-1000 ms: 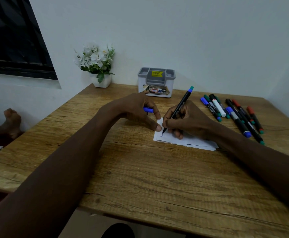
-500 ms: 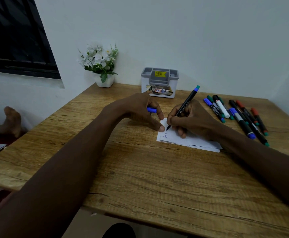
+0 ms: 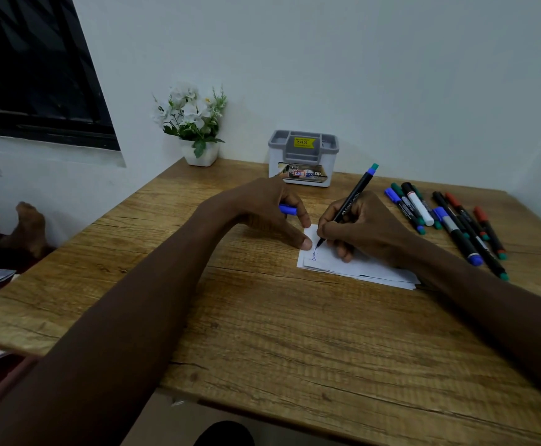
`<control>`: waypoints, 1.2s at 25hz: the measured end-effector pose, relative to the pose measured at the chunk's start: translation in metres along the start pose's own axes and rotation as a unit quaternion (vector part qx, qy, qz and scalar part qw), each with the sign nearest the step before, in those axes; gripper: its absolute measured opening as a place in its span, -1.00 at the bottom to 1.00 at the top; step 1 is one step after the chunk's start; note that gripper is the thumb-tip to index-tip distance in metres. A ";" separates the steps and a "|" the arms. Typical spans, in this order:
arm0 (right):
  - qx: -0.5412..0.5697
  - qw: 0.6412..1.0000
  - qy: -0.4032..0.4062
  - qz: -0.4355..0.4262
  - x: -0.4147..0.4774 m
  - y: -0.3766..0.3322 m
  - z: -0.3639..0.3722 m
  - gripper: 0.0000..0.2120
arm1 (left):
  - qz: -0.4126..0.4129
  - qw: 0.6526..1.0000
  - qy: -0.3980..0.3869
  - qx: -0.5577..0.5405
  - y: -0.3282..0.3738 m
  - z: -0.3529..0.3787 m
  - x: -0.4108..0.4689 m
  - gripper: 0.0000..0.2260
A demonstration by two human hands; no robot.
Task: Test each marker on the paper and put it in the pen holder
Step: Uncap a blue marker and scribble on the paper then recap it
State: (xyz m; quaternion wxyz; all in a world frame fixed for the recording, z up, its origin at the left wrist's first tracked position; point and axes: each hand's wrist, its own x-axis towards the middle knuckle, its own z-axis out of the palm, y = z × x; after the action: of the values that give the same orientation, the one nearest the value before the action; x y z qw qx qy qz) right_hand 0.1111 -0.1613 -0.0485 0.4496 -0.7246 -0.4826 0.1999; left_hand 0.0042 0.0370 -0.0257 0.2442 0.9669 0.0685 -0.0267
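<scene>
Wooden table fills the view, with a small stack of white paper lying right of centre. The right hand grips a black Faber-Castell marker in a writing hold, fingers curled round the barrel. The marker leans up and away, its blue-and-green end highest. Its tip touches the near-left part of the top sheet, just beside a short blue scribble.

The left hand rests on the table to the left of the sheets, its fingers curled round a blue cap that pokes out between them, while its thumb tip lies at the paper's left edge.

A grey-and-white pen holder stands at the back of the table by the wall, well apart from the paper. No marker shows above its rim. A row of loose markers, with blue, green, red and black caps, lies on the table to the right of the writing hand. A white pot of white flowers sits at the far-left corner, below a dark window.
</scene>
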 end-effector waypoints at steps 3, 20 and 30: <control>-0.002 1.000 0.007 0.010 0.001 0.001 -0.001 -0.87 | -0.001 1.000 -0.005 0.002 0.000 0.000 0.000 -0.62; 0.086 0.995 0.040 0.018 0.004 0.003 0.000 -0.86 | 0.034 0.999 0.023 -0.014 -0.004 0.004 -0.001 -0.76; 0.245 0.964 0.102 -0.010 0.005 0.005 -0.002 -0.90 | 0.097 0.972 0.090 -0.192 0.001 0.014 -0.009 -0.79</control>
State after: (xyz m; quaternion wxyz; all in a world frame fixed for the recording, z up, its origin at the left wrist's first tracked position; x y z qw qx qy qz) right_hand 0.1178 -0.1585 -0.0512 0.6621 -0.6043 -0.3775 0.2323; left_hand -0.0050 0.0284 -0.0369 0.4193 0.9025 0.0004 0.0981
